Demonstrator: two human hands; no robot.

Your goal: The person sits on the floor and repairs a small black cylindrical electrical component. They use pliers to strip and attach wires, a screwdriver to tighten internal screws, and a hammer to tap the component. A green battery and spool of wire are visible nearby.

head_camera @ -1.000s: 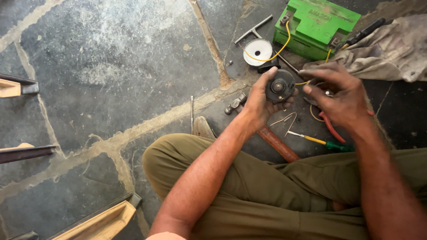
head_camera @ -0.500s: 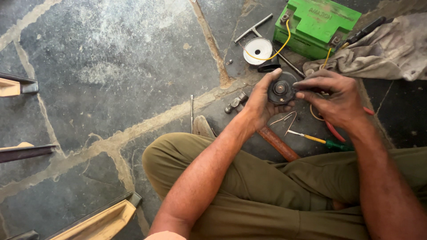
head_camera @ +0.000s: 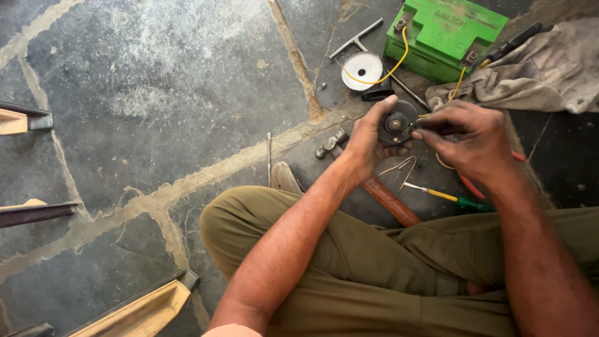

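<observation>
Over the crossed legs, the left hand cups a round dark metal part, fingers curled about its rim. The right hand pinches at its edge; what it grips is hidden. Beyond, on the stone floor, a green battery with yellow wires, partly under a rag.

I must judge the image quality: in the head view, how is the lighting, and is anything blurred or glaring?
Head view: soft, even daylight with faint shadows; the left hand, the right hand and the round black metal part they hold are sharp; mild glare whitens the grey stone floor at the top; the green box-shaped battery is clearly lit.
</observation>
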